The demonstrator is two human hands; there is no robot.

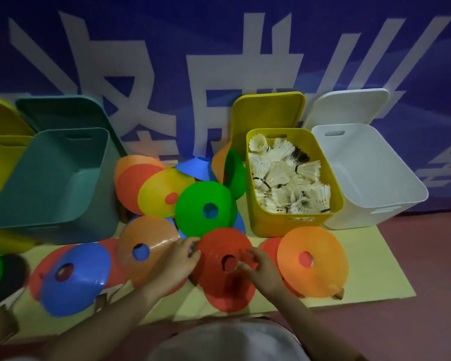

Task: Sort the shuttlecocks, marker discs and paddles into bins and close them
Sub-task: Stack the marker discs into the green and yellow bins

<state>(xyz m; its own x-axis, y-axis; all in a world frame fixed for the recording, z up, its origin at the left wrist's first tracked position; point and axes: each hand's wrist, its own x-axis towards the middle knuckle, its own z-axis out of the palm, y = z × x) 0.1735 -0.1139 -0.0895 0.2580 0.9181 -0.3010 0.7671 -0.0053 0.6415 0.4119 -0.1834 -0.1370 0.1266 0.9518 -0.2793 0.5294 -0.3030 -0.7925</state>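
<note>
1. Two hands meet at the red disc [219, 259]: left hand [177, 259] pinches its nine o'clock rim, right hand [261, 264] curls its fingers over the centre hole.
2. At one o'clock, the yellow bin [294, 220] holds shuttlecocks [287, 175], beside the white bin [370, 178].
3. At ten o'clock stands the teal bin [55, 178].
4. Large white banner characters, unreadable.

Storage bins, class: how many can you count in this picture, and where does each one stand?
4, all open. A yellow bin cut off at the far left, a teal bin beside it, a yellow bin of shuttlecocks right of centre, and a white bin at the right. More could lie outside the frame.
</note>
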